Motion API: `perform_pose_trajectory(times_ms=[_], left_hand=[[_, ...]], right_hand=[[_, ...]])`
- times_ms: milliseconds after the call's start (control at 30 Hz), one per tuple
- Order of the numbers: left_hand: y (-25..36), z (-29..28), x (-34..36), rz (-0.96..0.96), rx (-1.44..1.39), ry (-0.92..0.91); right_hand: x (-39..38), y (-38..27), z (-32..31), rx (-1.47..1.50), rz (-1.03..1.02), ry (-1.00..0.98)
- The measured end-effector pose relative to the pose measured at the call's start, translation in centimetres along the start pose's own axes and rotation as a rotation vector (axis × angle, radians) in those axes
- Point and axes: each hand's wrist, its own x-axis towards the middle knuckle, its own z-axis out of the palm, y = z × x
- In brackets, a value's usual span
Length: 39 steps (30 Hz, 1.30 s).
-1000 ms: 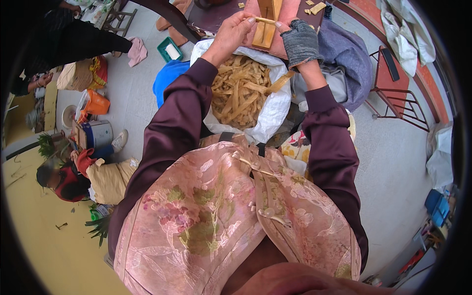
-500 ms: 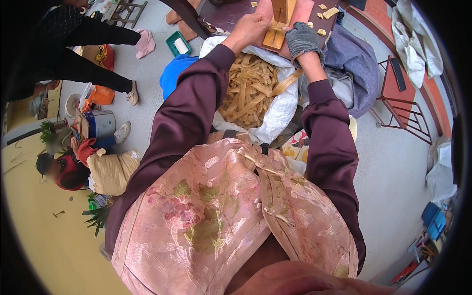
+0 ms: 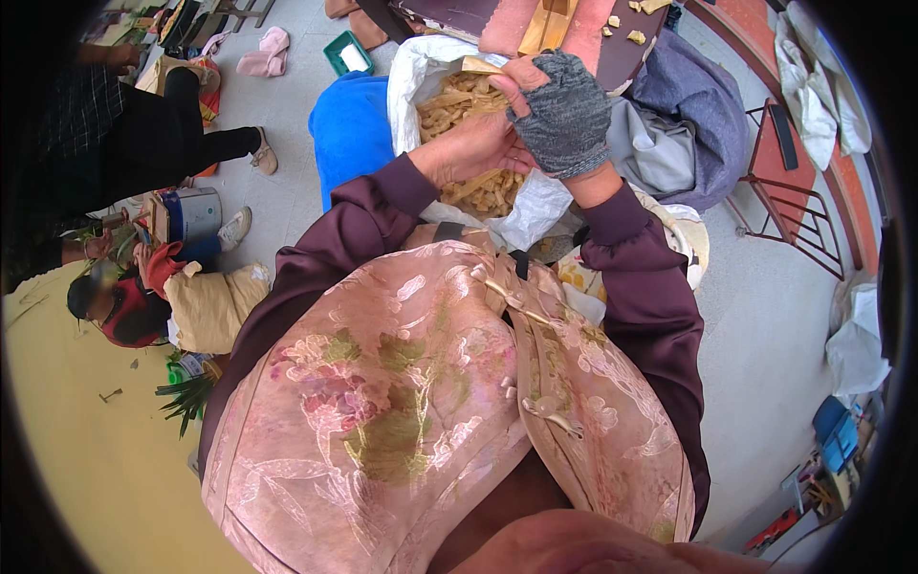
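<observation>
Both my hands are over a white sack (image 3: 409, 81) filled with flat, tan dried strips (image 3: 483, 196). My right hand (image 3: 564, 115), in a grey knit fingerless glove, is closed with its thumb against the fingers; a pale tan strip (image 3: 482, 66) sticks out beside the thumb. Just below and left of it, my bare left hand (image 3: 475, 148) has loosely bent fingers apart, partly hidden behind the glove. Beyond the hands, a grooved wooden block (image 3: 547, 29) lies on a pink cloth (image 3: 497, 31) on a dark red table.
Small yellowish scraps (image 3: 636, 37) lie on the table. Blue cloth (image 3: 349, 129) and grey-blue cloth (image 3: 693, 124) flank the sack. A green tray (image 3: 342, 55) is on the floor, a folding stool (image 3: 784, 158) at right. Two other people are at left, one standing (image 3: 163, 124).
Both hands have drawn back from the wooden block toward me, over the sack. The block now rests without a hand on it. The standing person at left has shifted.
</observation>
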Motion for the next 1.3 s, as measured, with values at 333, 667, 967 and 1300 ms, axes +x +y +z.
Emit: perform_pose_trajectory(times_ms=[333, 667, 967, 1300], left_hand=[[2.4, 0.7, -2.2, 0.212, -0.381, -0.117], [2.6, 2.2, -0.5, 0.228, 0.230, 0.184], [4.8, 3.4, -1.7, 1.058, 1.478, 0.583], [5.8, 2.4, 0.7, 1.258, 1.350, 0.496]], right_hand=[[-1.9, -2.1, 0.1, 0.514, 0.018, 0.024], [-2.6, 0.9, -1.1, 0.259, 0.166, -0.001], [-1.4, 0.9, -1.3, 0.657, 0.600, 0.020], [-0.8, 0.0, -2.2, 0.789, 0.729, -0.042]])
